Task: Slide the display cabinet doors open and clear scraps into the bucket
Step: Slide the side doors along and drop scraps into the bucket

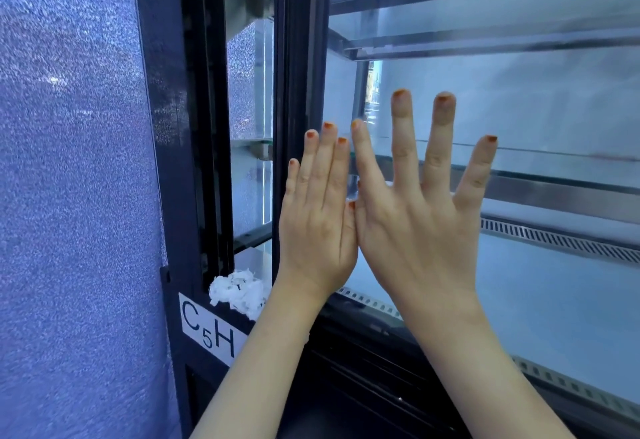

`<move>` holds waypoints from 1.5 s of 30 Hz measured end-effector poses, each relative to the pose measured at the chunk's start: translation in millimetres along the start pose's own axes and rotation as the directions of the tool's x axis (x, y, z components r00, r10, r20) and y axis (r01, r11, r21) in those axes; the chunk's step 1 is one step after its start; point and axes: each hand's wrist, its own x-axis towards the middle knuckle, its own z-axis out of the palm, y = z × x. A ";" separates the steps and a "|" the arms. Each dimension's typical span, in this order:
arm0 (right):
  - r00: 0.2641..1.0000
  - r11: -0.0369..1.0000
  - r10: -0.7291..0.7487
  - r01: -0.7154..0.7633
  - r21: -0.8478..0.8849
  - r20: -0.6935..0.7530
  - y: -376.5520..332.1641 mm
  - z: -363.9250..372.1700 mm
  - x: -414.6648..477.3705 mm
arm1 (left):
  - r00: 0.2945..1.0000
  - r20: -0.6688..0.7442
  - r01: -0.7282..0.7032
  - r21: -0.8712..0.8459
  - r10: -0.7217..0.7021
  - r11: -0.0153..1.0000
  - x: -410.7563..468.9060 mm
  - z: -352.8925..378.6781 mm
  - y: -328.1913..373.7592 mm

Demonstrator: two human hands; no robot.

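Blue speckled wall (69,161) fills the left side, and a dark-framed cabinet (162,126) stands against it. Its glass door (536,99) covers the middle and right of the view, and the door's dark upright edge sits a little in from the cabinet's left post, leaving a narrow gap. Both hands lie flat on the glass with straight fingers, gripping nothing. Left hand (317,223) has its fingers together, right beside the door's upright edge. Right hand (415,223) is just beside it with the fingers spread wide. The thumbs seem to touch between the hands, though that spot is hard to read. Nails on both hands are orange. White shredded scraps (239,291) lie in a small heap on the cabinet floor in the gap, at the bottom left corner, just left of the left wrist. A white label (207,327) reading "C5H" is stuck on the frame right below the scraps, partly hidden by the left forearm. Behind the glass are glass shelves (485,40) on metal rails and a slotted metal grille (561,241) low on the right.
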 end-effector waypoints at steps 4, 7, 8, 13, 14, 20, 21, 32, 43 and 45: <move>1.000 1.000 -0.010 0.010 -0.001 0.025 2.0 -1.4 -1.0 | 1.000 0.004 -0.003 -0.011 0.003 1.000 -0.6 0.1 -1.2; 1.000 1.000 -0.019 0.019 -0.005 0.025 4.4 -2.9 -1.4 | 1.000 -0.028 -0.002 -0.074 0.000 0.997 -1.3 0.7 -1.5; 0.999 1.000 -0.023 0.023 -0.006 0.023 5.1 -2.8 -1.3 | 0.999 -0.053 -0.001 -0.101 -0.004 0.995 -2.1 1.2 -1.3; 0.999 0.999 -0.033 0.033 -0.013 0.024 6.9 -2.0 -3.0 | 0.999 -0.014 0.038 -0.097 -0.039 0.995 -9.8 1.0 1.3; 0.999 0.999 -0.031 0.031 -0.019 0.022 6.9 -1.9 -2.8 | 0.999 0.006 0.040 -0.077 -0.040 0.996 -10.6 0.8 1.3; 0.999 0.998 -0.028 0.029 -0.063 0.018 -0.4 -0.5 -0.1 | 0.999 0.007 0.046 -0.034 -0.046 0.998 -9.0 0.0 -4.5; 0.999 0.997 -0.027 0.028 -0.066 0.017 -1.8 0.0 0.4 | 0.999 0.006 0.048 -0.034 -0.048 0.998 -9.0 -0.1 -6.1; 1.000 1.000 -0.011 0.011 -0.016 0.011 -12.2 2.8 4.7 | 0.998 0.012 0.064 -0.032 -0.064 0.997 -9.0 -2.5 -15.3; 0.999 0.999 -0.035 0.035 -0.018 0.002 -6.0 3.1 1.3 | 0.997 0.016 0.071 -0.030 -0.071 0.997 -10.0 -2.1 -10.2; 1.000 0.999 -0.030 0.030 -0.016 0.003 -5.6 2.6 1.7 | 0.998 0.017 0.068 -0.031 -0.067 0.997 -10.1 -1.8 -10.0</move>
